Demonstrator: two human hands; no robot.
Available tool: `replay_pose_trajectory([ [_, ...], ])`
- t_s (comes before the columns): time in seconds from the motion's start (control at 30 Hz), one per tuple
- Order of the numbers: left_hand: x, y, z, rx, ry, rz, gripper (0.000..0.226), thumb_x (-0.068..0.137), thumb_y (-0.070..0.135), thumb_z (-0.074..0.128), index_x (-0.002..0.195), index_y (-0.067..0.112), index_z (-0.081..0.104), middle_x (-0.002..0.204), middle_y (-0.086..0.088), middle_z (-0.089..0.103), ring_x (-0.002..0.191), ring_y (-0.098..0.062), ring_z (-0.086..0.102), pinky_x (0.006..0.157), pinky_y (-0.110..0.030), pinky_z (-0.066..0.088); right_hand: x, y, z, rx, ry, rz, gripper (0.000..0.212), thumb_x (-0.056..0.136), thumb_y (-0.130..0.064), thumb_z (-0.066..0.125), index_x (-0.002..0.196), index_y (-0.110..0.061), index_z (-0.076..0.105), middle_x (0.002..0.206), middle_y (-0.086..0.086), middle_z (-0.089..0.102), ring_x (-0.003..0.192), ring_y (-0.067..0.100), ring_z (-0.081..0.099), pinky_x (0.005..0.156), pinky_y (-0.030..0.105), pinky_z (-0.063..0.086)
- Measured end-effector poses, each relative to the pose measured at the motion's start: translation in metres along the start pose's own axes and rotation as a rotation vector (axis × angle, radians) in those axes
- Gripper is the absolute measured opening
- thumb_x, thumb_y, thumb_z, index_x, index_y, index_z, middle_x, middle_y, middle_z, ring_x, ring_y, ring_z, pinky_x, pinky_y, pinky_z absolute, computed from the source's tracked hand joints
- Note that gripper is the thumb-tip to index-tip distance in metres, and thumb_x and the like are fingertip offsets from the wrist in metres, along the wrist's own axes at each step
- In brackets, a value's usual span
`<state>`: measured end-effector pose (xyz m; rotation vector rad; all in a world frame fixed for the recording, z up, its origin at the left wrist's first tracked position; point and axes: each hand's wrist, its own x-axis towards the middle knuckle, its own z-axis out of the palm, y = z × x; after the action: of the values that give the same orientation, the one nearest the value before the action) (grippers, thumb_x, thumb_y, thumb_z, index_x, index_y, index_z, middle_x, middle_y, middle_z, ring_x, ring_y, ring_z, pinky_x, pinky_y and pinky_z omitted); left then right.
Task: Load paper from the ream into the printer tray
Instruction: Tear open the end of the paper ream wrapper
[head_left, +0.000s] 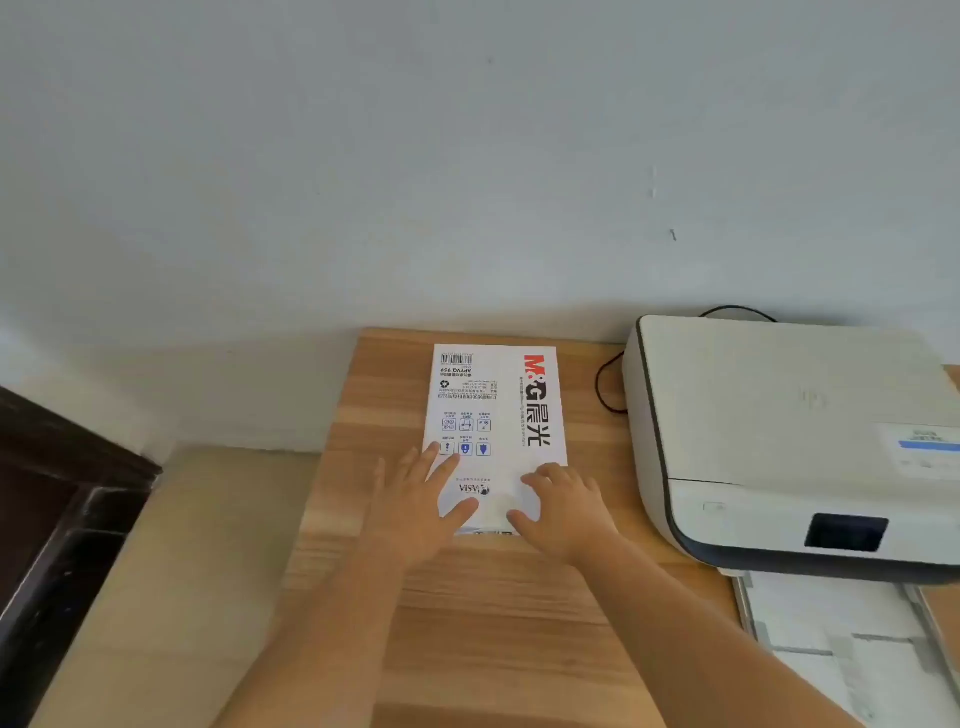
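Both my hands rest on the near end of the ream (496, 415), which lies flat on the wooden table (363, 405) in the middle of the frame, its printed wrapper running away from me toward the wall (467, 156). My left hand (423, 506) lies palm down with the fingers spread over the lower left corner of the pack, thumb reaching across the wrapper. My right hand (563, 514) sits on the lower right corner with the fingers curled and close together, tips pressing into the wrapper; whether they are pinching a flap I cannot tell. The printer (789, 447) stands just beside the ream at the right of the frame, and its tray (841, 644) juts out toward me at the lower right, pulled out and pale inside. I judge a full ream to be heavy and dense, stiff as a block but with a slick wrapper that could slide under my palms, so I would steady it with the left hand and work open the near end with the right. The sheets inside should be limp and slippery, best taken as a modest stack gripped along both long edges.
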<state>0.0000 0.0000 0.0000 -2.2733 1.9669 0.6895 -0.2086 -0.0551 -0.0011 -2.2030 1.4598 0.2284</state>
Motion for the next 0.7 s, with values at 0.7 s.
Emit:
replay_pose_trajectory([
  [0.7, -0.013, -0.018, -0.003, -0.099, 0.065, -0.053, 0.064, 0.089, 0.063, 0.039, 0.143, 0.027, 0.035, 0.146, 0.008, 0.038, 0.136, -0.016, 0.031, 0.113, -0.043, 0.024, 0.043, -0.026, 0.019, -0.006, -0.004, 0.154, 0.025, 0.083, -0.017, 0.046, 0.097, -0.011, 0.066, 0.095, 0.000, 0.039, 0.089, 0.019, 0.039, 0.086, 0.034, 0.043],
])
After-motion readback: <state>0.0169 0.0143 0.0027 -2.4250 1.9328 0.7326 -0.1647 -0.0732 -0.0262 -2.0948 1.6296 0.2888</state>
